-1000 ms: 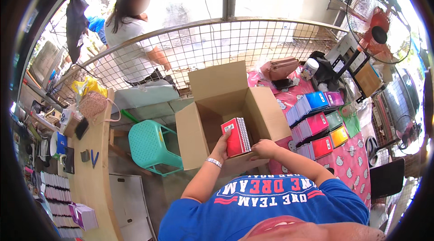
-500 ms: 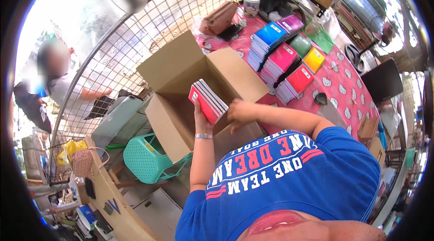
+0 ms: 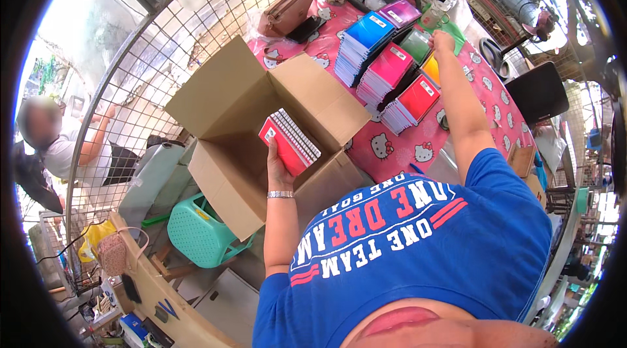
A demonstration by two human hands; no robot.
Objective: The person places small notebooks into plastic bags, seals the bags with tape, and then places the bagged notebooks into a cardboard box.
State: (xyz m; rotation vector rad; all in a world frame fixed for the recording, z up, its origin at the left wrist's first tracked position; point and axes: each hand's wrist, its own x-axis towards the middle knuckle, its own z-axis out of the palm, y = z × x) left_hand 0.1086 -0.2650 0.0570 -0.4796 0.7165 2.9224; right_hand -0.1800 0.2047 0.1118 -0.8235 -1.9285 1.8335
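While the left hand (image 3: 279, 166) is closed round a bundle of red spiral notebooks (image 3: 287, 142), thumb on the cover, over the mouth of the open carton (image 3: 219, 188), the right hand (image 3: 441, 43) is stretched out to 2 o'clock of it. Fingers look curled by the green notebooks (image 3: 415, 45) and yellow notebooks (image 3: 431, 69); too small to tell whether they hold anything. Step, as judged: gathering, one bundle in hand. Next move calls for a sure pinch, sparing the red stack (image 3: 419, 98) at the right hand's 7 o'clock
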